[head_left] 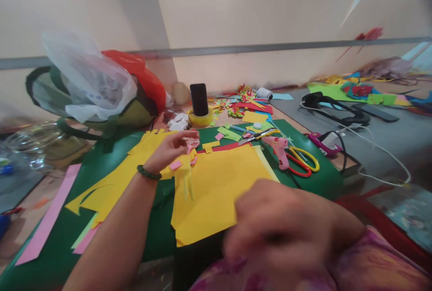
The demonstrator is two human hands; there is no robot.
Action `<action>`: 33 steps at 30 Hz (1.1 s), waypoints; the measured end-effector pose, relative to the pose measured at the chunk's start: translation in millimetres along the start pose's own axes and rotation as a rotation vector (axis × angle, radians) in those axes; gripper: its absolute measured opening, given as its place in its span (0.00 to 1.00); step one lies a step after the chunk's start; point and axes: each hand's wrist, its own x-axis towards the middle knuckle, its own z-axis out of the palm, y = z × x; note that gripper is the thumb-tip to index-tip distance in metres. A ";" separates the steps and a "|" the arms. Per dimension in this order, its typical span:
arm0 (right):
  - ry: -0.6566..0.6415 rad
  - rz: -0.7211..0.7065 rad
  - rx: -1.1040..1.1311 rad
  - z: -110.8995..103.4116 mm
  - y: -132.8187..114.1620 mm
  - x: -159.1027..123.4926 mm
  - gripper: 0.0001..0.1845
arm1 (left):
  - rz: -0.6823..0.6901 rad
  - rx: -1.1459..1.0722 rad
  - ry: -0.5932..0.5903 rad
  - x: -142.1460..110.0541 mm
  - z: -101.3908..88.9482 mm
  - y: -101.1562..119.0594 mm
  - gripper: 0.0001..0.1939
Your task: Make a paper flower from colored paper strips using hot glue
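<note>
My left hand (pixel 173 147), with a green bead bracelet on its wrist, pinches a small round pink-and-white paper rosette (pixel 192 143). Thin pale-yellow tails (pixel 188 180) hang below it. Under them lies a large yellow paper sheet (pixel 216 187) on the green surface. My right hand (pixel 270 223) is close to the camera, over the sheet's near right side. Its fingers look curled but are smeared by motion, so I cannot see whether they hold anything. A pink glue gun (pixel 279 149) rests beyond it, beside scissors (pixel 312 160) with red and yellow handles.
Yellow paper offcuts (pixel 135 165) and a pink strip (pixel 50 214) lie on the left. Behind are a phone (pixel 199 99) propped on a yellow tape roll (pixel 201 120), an open cutter (pixel 256 136), finished rosettes (pixel 249 96) and a bag (pixel 135 111). A white cable (pixel 381 183) loops at right.
</note>
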 end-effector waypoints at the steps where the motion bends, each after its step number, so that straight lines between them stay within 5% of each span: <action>1: 0.013 0.020 -0.005 5.6 9.4 11.7 0.13 | -0.012 -0.063 -0.187 -4.7 9.3 7.6 0.26; 4: 0.052 0.034 0.020 19.8 33.9 32.3 0.16 | -0.049 -0.110 -0.592 -14.9 32.1 18.9 0.22; 6: 0.054 0.044 0.100 21.7 44.8 33.0 0.15 | -0.108 -0.100 -0.698 -17.0 37.8 17.7 0.13; 12: 0.433 0.369 -0.090 -6.6 75.7 -8.9 0.13 | -0.181 -0.106 -0.606 -14.8 22.8 18.7 0.23; 15: 0.783 0.589 -0.230 -25.4 94.5 -41.6 0.10 | -0.157 -0.011 -0.760 -15.5 15.6 24.3 0.24; 18: 0.996 0.636 -0.290 -35.1 97.0 -67.3 0.19 | -0.174 0.023 -0.907 -15.3 10.3 20.5 0.24; 21: 0.827 0.573 -0.258 -25.1 76.9 -71.6 0.16 | -0.133 -0.003 -0.907 -15.2 10.3 11.0 0.27; 24: 0.307 0.376 -0.164 2.2 48.2 -54.6 0.15 | -0.023 0.023 -0.863 -16.9 20.8 5.3 0.48; 26: -0.018 0.275 -0.060 20.9 33.9 -41.1 0.18 | 0.004 0.019 -0.855 -17.4 29.3 4.5 0.45; 29: -0.149 0.331 0.012 37.0 28.3 -33.4 0.20 | 0.012 -0.134 -0.625 -11.3 29.3 3.0 0.25; 33: -0.004 0.519 -0.168 37.6 43.0 -46.1 0.20 | 0.033 -0.583 0.256 8.3 -9.8 -6.5 0.16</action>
